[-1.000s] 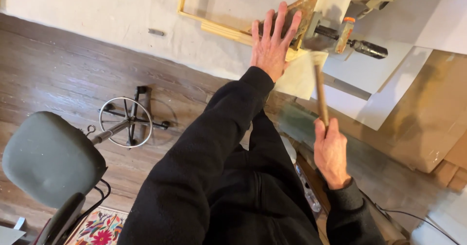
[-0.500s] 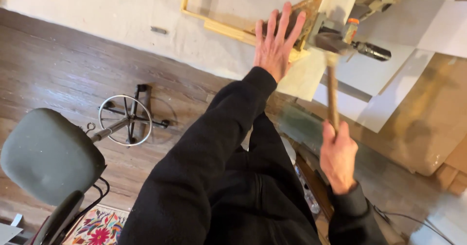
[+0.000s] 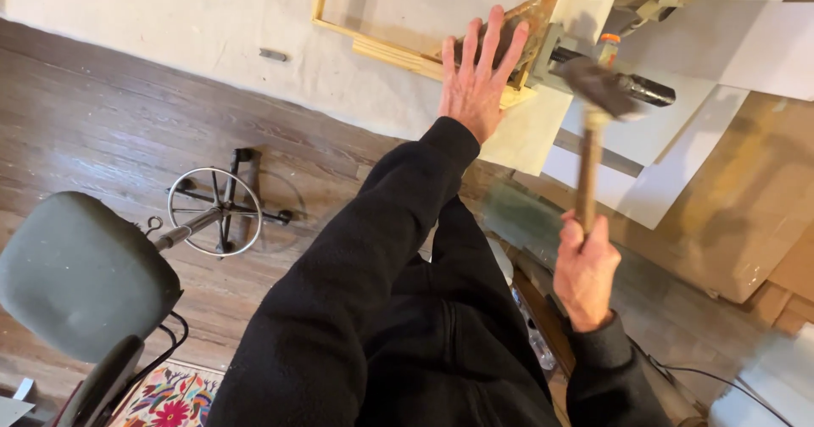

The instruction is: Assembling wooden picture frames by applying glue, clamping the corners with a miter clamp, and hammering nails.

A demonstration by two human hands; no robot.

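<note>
Wooden frame (image 3: 373,50) at top centre, lying on pale cloth (image 3: 170,20). Left hand (image 3: 476,79) flat, fingers spread, pressing frame's corner — grips nothing. Right hand (image 3: 585,270) at lower right, closed around wooden handle of hammer (image 3: 593,113); blurred dark head raised at upper right, just beside metal clamp (image 3: 560,54) at frame corner. White sheets (image 3: 729,45) and brown cardboard (image 3: 746,215) right. Grey chair (image 3: 76,274) lower left, metal stool base (image 3: 216,211) on wood floor (image 3: 102,122).

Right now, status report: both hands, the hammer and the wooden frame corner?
Left hand flat on pale wooden frame corner. Right hand grips wooden-handled hammer, head raised beside metal corner clamp. Nothing between hammer and frame.
</note>
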